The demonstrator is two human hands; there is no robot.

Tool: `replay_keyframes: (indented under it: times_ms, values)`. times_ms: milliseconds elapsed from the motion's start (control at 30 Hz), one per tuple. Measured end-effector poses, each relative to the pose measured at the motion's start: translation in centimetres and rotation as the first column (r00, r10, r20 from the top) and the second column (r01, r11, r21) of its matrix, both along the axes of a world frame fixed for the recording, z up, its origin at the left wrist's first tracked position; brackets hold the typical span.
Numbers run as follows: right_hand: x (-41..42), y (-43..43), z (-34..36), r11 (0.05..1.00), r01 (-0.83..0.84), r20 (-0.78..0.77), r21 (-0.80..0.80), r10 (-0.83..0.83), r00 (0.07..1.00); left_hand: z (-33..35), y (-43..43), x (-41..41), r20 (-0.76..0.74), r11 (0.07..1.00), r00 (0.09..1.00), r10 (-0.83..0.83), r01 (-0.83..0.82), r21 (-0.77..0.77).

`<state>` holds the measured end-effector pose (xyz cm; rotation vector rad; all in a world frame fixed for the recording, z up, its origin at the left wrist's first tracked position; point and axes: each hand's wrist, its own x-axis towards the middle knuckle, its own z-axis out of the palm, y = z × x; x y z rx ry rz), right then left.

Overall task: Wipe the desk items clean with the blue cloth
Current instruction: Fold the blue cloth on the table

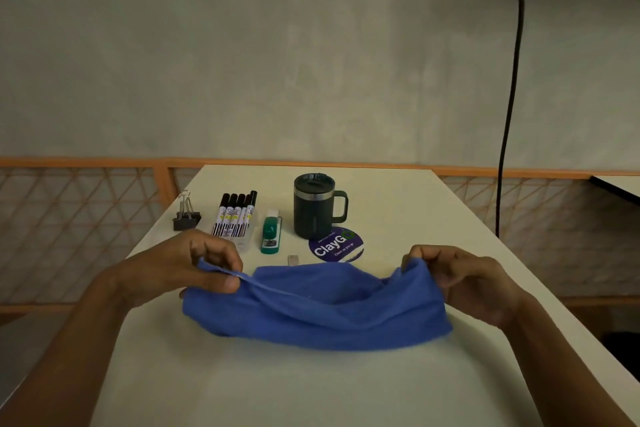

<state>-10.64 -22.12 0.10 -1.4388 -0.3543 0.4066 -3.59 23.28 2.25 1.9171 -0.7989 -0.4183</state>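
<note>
left hand (197,263), right hand (464,284) pinching blue cloth (318,308)

Office-type workspace: pale desk (398,204) w/ stationery just beyond the left hand (194,263): binder clip (186,217), markers (235,215) in a clear tray (243,243), green stapler (271,236). Lidded mug (313,208) sits farther out, btwn it & the right hand (464,282). Bare concrete wall (277,62), orange lattice rail (86,204) behind the desk.

Left hand (204,263) and right hand (464,282) well apart, each in a thumb-and-finger pinch on the blue cloth (311,312).
</note>
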Motion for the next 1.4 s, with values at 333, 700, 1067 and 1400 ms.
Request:
replay_keyframes:
  times_ms: [333, 700, 1067, 1400]
  values:
    - [0.6, 0.5, -1.0, 0.928, 0.335, 0.118, -0.166, -0.318, 0.941, -3.0, -2.7, 0.4, -0.112, 0.955, 0.972, 0.209, -0.227, -0.19]
    - [2.8, -1.1, -4.5, 0.641, 0.513, 0.368, -0.571, -0.359, 0.858, -7.1, -6.3, 2.4, 0.342, 0.886, 0.858, 0.383, -0.446, 0.128]
    - [4.2, -0.2, -4.3, 0.379, 0.492, 0.453, -0.783, -0.194, 0.87, -6.8, -5.2, 2.7, 0.522, 0.78, 0.783, 0.338, -0.544, 0.31]
    - [4.2, -0.5, -3.4, 0.555, 0.5, 0.447, -0.665, -0.242, 0.862, -5.6, -4.6, 2.0, -0.027, 0.866, 0.889, 0.458, -0.453, -0.21]
